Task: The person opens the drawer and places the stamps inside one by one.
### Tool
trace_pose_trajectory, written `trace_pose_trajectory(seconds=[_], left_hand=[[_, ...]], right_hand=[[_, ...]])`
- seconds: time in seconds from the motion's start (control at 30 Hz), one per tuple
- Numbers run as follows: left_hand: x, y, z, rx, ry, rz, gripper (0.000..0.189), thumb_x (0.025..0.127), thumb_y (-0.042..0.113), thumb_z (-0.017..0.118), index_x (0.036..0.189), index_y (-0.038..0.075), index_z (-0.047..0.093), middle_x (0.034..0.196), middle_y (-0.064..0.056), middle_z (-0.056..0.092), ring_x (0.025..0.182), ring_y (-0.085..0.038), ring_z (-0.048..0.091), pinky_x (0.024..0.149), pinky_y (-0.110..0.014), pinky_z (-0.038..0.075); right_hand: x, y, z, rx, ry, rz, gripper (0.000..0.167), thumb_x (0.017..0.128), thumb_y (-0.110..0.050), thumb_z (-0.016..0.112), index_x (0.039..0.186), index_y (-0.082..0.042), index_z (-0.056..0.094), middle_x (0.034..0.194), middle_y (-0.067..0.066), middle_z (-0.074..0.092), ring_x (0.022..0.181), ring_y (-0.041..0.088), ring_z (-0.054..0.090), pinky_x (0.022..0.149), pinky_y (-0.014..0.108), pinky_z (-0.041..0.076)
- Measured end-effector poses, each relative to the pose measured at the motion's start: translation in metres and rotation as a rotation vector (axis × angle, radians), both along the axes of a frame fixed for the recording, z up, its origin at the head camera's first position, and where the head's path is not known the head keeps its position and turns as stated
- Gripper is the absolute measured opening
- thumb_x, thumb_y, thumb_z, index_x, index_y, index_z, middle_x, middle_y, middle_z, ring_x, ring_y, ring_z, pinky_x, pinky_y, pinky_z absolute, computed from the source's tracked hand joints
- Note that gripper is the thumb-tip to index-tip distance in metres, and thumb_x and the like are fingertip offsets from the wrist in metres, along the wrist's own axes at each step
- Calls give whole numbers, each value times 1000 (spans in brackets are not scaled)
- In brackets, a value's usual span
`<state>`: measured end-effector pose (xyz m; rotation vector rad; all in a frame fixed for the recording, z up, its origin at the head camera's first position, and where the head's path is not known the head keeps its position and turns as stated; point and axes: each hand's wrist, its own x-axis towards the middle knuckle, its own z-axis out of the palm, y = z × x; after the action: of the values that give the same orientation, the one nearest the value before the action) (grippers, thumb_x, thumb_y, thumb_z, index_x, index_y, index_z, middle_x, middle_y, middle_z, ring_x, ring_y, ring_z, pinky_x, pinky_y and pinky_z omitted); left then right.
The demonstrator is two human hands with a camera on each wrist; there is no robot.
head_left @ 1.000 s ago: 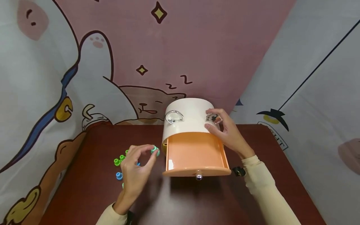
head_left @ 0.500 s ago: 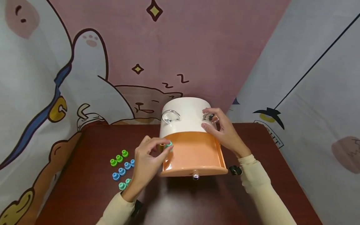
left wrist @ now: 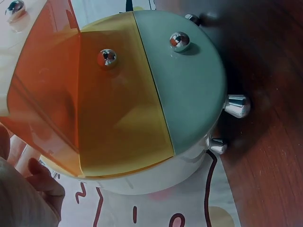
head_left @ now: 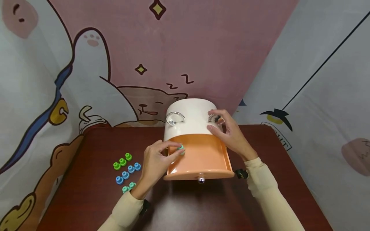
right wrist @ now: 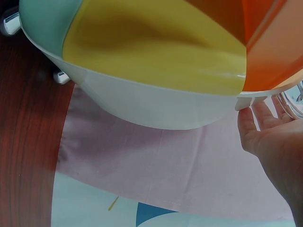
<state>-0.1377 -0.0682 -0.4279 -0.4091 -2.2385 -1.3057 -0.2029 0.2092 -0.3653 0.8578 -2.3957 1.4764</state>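
Note:
A white rounded drawer cabinet (head_left: 190, 117) has its orange drawer (head_left: 199, 157) pulled out toward me. Over the left part of that drawer, my left hand (head_left: 157, 162) pinches a small teal stepped peg (head_left: 181, 148) between thumb and fingertips. The peg is hidden in the left wrist view, where the yellow drawer (left wrist: 118, 113) and green drawer (left wrist: 189, 90) appear in line with the orange one. On the cabinet's right side, my right hand (head_left: 232, 136) holds the cabinet with thumb and fingers spread around a silver ring (head_left: 216, 119).
Left on the dark table (head_left: 208, 208) stand rows of pegs: green pegs (head_left: 122, 162), blue pegs (head_left: 125, 175) and teal pegs (head_left: 125, 189), partly behind my left wrist. A second silver ring (head_left: 175, 118) sits on the cabinet. A printed cloth (head_left: 216, 48) hangs behind.
My left hand has carried the teal peg rightward from beside the cabinet to above the open drawer. The right hand stays on the cabinet. The view has shifted slightly.

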Motion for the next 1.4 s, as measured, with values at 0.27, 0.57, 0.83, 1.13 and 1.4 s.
trace_pose_trajectory(seconds=[0.27, 0.57, 0.83, 1.13, 1.4], left_hand=[[-11, 3, 2, 60, -26, -113, 16, 86, 23, 97, 99, 23, 89, 98, 20, 80, 51, -12, 38, 46, -25, 26], [-8, 9, -7, 190, -5, -250, 27, 88, 13, 95, 113, 12, 86, 103, 7, 81, 50, -11, 38, 46, -24, 30], [-1, -2, -21, 263, 103, -231, 38, 86, 5, 93, 121, 8, 80, 95, -8, 76, 55, -11, 46, 46, -23, 34], [19, -34, -38, 332, 99, -209, 49, 83, -14, 86, 127, 1, 74, 99, -11, 69, 63, -19, 51, 46, -23, 39], [36, -61, -53, 334, 149, -160, 50, 78, -21, 81, 124, -1, 74, 90, -15, 66, 69, -15, 56, 54, -27, 46]], right_hand=[[-2, 0, 3, -8, 23, -5, 49, 100, 2, 72, 146, 1, 55, 147, 21, 57, 108, 37, 54, 95, 64, 43], [2, 8, -1, 9, -14, -51, 49, 101, -1, 73, 147, -3, 56, 146, 14, 59, 103, 34, 54, 94, 58, 42], [2, 8, -2, 8, 0, -51, 50, 100, 0, 73, 147, -3, 56, 146, 15, 59, 103, 35, 55, 94, 58, 42], [-4, 3, -4, 18, 23, -29, 52, 100, -2, 73, 149, -7, 57, 146, 13, 59, 106, 32, 56, 94, 57, 44], [-18, 7, -24, 3, 33, -20, 55, 99, -1, 74, 150, -10, 57, 148, 8, 58, 107, 37, 55, 95, 61, 41]])
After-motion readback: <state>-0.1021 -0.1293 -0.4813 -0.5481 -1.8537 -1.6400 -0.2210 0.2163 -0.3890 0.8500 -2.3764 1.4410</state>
